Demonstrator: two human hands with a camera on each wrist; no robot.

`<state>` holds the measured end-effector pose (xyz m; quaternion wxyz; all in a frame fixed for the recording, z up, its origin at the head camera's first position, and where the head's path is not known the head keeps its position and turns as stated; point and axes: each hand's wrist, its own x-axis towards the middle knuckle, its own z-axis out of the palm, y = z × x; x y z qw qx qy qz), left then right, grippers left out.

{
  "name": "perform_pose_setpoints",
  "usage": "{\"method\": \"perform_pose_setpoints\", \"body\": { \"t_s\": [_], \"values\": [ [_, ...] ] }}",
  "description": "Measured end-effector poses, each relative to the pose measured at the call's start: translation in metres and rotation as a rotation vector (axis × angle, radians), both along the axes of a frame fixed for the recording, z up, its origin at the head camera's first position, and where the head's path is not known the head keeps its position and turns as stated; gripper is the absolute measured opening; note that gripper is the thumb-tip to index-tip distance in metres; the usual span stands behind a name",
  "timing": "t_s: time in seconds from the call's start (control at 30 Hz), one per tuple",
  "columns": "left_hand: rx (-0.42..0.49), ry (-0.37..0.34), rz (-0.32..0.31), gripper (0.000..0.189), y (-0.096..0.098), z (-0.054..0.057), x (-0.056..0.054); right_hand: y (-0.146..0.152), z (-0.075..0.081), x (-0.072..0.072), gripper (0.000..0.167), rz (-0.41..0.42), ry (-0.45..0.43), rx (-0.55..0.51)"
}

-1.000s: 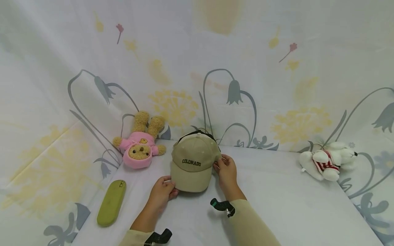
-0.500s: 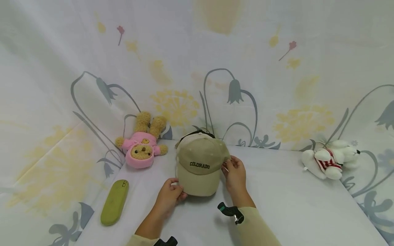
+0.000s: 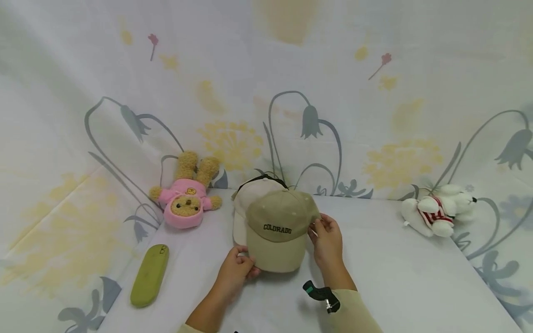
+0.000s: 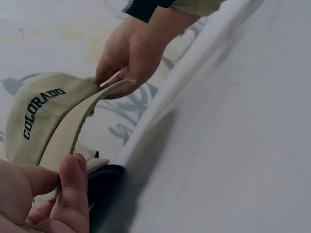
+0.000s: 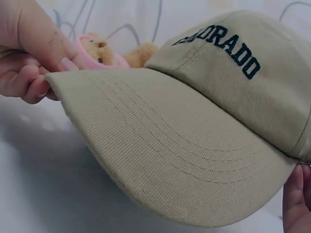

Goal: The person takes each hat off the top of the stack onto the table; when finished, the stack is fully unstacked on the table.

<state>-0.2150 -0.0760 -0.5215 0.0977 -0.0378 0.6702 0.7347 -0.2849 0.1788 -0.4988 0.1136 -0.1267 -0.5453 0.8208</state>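
A tan baseball cap (image 3: pixel 276 217) lettered COLORADO faces me, its brim toward the near side. With thumb and fingers my left hand (image 3: pixel 236 269) pinches the brim's left corner, which the left wrist view shows up close. My right hand (image 3: pixel 328 243) grips the cap's right side by the lower edge of the crown. In the right wrist view the brim (image 5: pixel 160 145) slopes over the white surface. Behind and left of the tan cap lies a white cap (image 3: pixel 243 203), partly covered by it. A black edge (image 3: pixel 272 176) shows along the back of the white cap.
A teddy bear in a pink hoodie (image 3: pixel 183 203) lies at the back left. Nearer, on the left, is a green glasses case (image 3: pixel 150 276). A white plush toy with red stripes (image 3: pixel 439 210) lies far right. Flower-printed cloth (image 3: pixel 287 138) rises behind the white surface (image 3: pixel 395 268).
Both hands have moved the tan cap right and toward me, off the white cap, which now shows more on the left. The hold on the tan cap looks the same.
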Motion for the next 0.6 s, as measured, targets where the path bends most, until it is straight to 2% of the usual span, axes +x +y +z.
{"method": "perform_pose_setpoints", "body": {
  "t_s": [0.17, 0.37, 0.6],
  "values": [
    [0.018, 0.008, -0.031, 0.039, 0.011, -0.001, 0.004, 0.012, -0.001, 0.004, 0.021, -0.008, -0.001, 0.003],
    [0.016, 0.003, -0.034, 0.038, 0.023, -0.002, 0.008, 0.023, -0.005, 0.009, 0.021, -0.025, -0.024, -0.006],
    [0.005, 0.001, -0.054, 0.038, 0.039, -0.004, 0.009, 0.037, -0.009, 0.013, 0.02, -0.061, -0.032, -0.013]
  ]
}}
